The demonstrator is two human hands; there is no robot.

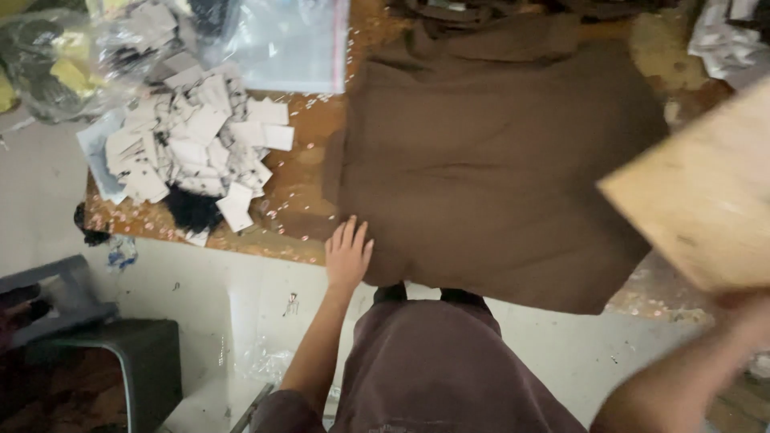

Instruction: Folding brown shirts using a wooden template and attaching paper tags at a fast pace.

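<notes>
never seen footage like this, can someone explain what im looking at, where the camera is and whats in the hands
There is no machine here. A person wears one camera on the head, so the picture looks straight down over their own body and arms at a low work surface.

The left hand lies flat, fingers spread, on the near edge of a brown cloth spread over the surface. The right hand, blurred at the picture's edge, holds up a flat wooden board by its lower edge.

Further left lies a heap of small white cards, with clear plastic bags behind it.
</notes>
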